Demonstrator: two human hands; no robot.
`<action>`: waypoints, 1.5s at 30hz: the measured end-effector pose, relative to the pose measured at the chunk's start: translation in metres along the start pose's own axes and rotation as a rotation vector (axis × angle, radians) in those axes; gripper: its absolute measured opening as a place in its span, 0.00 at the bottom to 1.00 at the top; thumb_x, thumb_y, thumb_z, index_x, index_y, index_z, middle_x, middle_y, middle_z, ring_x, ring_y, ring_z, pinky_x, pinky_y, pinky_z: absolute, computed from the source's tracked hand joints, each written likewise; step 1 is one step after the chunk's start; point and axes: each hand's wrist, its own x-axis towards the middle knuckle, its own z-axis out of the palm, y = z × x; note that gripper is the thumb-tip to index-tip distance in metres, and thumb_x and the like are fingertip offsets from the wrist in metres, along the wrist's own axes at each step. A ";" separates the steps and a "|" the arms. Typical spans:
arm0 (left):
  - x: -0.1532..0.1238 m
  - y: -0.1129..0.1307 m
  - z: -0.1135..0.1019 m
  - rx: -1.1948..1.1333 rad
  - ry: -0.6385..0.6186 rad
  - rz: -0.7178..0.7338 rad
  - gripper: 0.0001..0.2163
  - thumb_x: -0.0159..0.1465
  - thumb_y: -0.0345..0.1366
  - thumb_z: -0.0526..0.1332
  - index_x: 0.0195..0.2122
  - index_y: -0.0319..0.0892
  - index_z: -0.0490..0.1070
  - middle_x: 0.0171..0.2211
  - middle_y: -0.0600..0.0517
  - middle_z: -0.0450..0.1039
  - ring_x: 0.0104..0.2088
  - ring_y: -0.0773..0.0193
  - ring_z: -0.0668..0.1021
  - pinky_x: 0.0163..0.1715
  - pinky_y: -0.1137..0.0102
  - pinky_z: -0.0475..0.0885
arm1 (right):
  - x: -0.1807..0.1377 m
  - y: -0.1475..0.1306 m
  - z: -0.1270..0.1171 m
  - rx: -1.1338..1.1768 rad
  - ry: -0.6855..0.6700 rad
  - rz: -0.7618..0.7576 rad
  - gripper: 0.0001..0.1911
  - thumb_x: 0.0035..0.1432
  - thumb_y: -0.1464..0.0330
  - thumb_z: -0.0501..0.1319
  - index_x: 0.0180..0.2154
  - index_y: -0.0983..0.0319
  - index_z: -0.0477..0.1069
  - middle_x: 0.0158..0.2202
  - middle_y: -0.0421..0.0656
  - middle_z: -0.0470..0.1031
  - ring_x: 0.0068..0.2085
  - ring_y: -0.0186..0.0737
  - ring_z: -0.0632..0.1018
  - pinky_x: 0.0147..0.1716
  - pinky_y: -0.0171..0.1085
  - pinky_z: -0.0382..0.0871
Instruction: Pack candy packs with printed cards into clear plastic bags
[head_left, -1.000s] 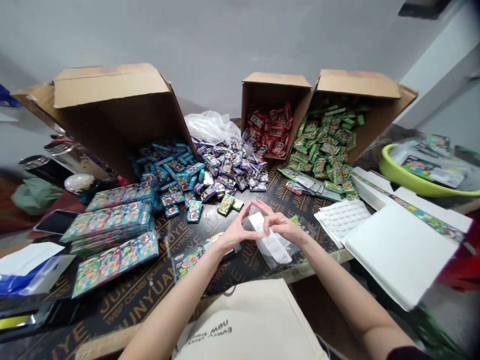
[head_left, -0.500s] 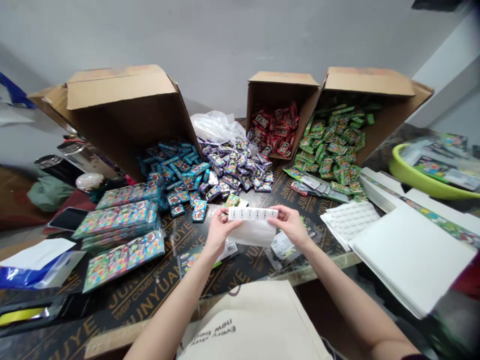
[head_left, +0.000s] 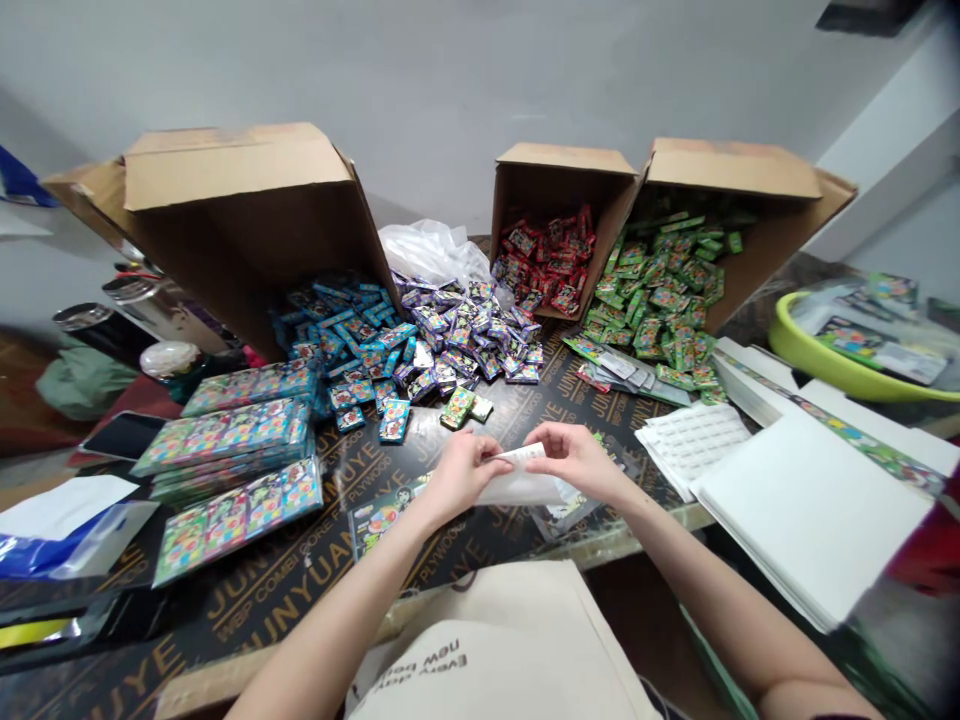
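Note:
Between my hands is a whitish sticker sheet (head_left: 517,488), with a row of small round printed labels along its top edge, which looks bent over. My left hand (head_left: 463,472) pinches the left end of that edge, thumb and fingers together. My right hand (head_left: 576,458) grips the right part of the sheet, its index finger curled over the top. Beneath the sheet lie clear printed packets, one partly hidden by my left forearm (head_left: 381,515). Just beyond my hands lies a small green box (head_left: 457,407), beside a blue one (head_left: 394,420).
Cardboard boxes hold blue (head_left: 330,310), red (head_left: 551,260) and green (head_left: 660,290) small packs. Purple packs (head_left: 465,330) are heaped between them. Stacked filled packets (head_left: 232,430) stand left. White cards (head_left: 810,510), label sheets (head_left: 694,445) and a yellow-green basin (head_left: 825,365) are right.
My hands have drawn closer together; my left hand moved right along the sheet. The label row, flat and facing me before, is now bent and partly covered by my fingers.

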 end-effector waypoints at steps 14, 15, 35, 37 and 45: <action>-0.003 -0.009 0.004 -0.336 -0.046 -0.154 0.13 0.52 0.42 0.61 0.22 0.35 0.71 0.15 0.58 0.60 0.19 0.73 0.59 0.19 0.76 0.50 | 0.001 -0.012 -0.005 -0.281 -0.060 -0.250 0.06 0.54 0.68 0.59 0.34 0.63 0.72 0.32 0.42 0.73 0.35 0.36 0.72 0.35 0.34 0.63; -0.003 -0.009 0.005 -0.343 -0.046 -0.161 0.13 0.52 0.43 0.60 0.22 0.35 0.71 0.15 0.58 0.59 0.18 0.73 0.58 0.19 0.75 0.50 | 0.001 -0.012 -0.004 -0.325 -0.047 -0.291 0.06 0.55 0.68 0.58 0.33 0.62 0.72 0.32 0.43 0.73 0.36 0.37 0.71 0.37 0.35 0.63; -0.010 -0.023 0.009 -0.334 0.048 -0.236 0.12 0.50 0.42 0.62 0.24 0.35 0.73 0.17 0.55 0.67 0.20 0.71 0.65 0.21 0.75 0.57 | 0.005 0.011 -0.002 -0.554 0.024 -0.435 0.08 0.57 0.66 0.57 0.35 0.60 0.74 0.33 0.44 0.74 0.37 0.38 0.71 0.41 0.40 0.59; -0.009 -0.023 0.009 -0.402 0.035 -0.254 0.13 0.50 0.42 0.62 0.24 0.35 0.73 0.17 0.55 0.67 0.19 0.71 0.64 0.21 0.75 0.57 | 0.004 0.015 0.000 -0.610 0.081 -0.525 0.08 0.57 0.67 0.56 0.35 0.58 0.74 0.35 0.44 0.74 0.38 0.39 0.70 0.43 0.43 0.57; -0.008 -0.021 0.013 -0.503 0.037 -0.329 0.13 0.50 0.42 0.62 0.25 0.34 0.73 0.19 0.53 0.69 0.19 0.71 0.65 0.20 0.76 0.58 | 0.002 0.005 0.001 -0.502 0.264 -0.526 0.09 0.57 0.67 0.57 0.40 0.57 0.71 0.42 0.44 0.73 0.45 0.42 0.69 0.47 0.44 0.56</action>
